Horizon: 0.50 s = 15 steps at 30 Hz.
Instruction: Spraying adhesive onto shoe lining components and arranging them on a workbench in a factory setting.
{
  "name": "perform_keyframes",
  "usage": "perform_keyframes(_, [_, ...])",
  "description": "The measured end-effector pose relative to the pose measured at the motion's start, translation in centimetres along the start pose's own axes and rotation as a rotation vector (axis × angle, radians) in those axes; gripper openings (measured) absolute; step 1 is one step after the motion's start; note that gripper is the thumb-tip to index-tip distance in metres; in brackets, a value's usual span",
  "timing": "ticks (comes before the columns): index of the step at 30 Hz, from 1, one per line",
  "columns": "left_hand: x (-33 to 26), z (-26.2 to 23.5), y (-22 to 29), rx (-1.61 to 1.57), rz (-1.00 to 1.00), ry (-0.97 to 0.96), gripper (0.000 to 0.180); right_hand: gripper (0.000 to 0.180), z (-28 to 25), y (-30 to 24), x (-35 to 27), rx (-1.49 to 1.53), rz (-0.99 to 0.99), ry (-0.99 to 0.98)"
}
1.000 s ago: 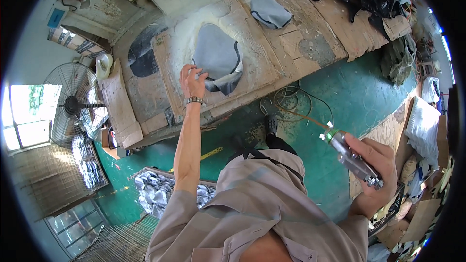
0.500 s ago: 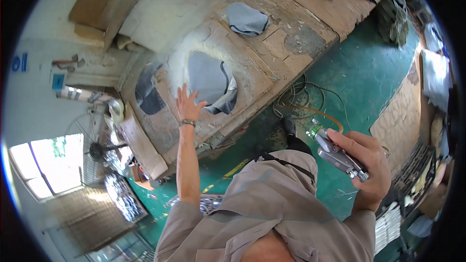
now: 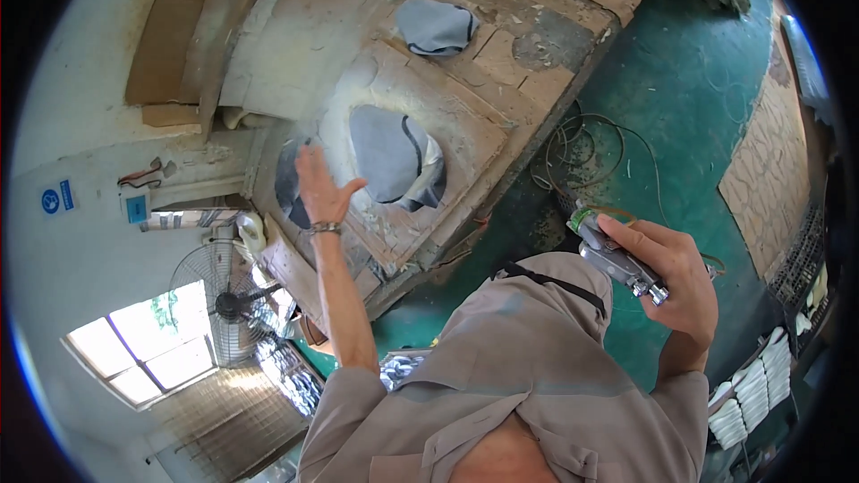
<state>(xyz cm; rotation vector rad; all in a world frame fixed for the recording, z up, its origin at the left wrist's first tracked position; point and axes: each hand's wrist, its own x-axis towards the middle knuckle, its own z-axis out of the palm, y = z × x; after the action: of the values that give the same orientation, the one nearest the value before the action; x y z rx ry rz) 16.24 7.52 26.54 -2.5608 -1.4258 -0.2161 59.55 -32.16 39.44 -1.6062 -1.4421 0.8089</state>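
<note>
here, right hand (image 3: 677,279) round sprayer (image 3: 614,259)

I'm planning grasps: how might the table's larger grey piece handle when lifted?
The larger grey piece is probably floppy, given its folded lower-right edge. It looks like thin sheet, so likely light. Lying spread out, it seems unlikely to roll.
</note>
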Motion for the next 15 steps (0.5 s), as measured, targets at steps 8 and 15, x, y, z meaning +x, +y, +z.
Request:
perform_keyframes(8, [-5.1, 8.0, 2.6, -0.259, -0.077, -0.086, 0.033, 0.07, -0.1, 1.5, -0.7, -0.031, 0.058, 0.029])
perform_keyframes(15, [-1.1, 1.0, 0.6, -0.259, 0.056, 0.166, 0.013, 0.07, -0.6, 1.6, -0.2, -0.034, 0.039, -0.009])
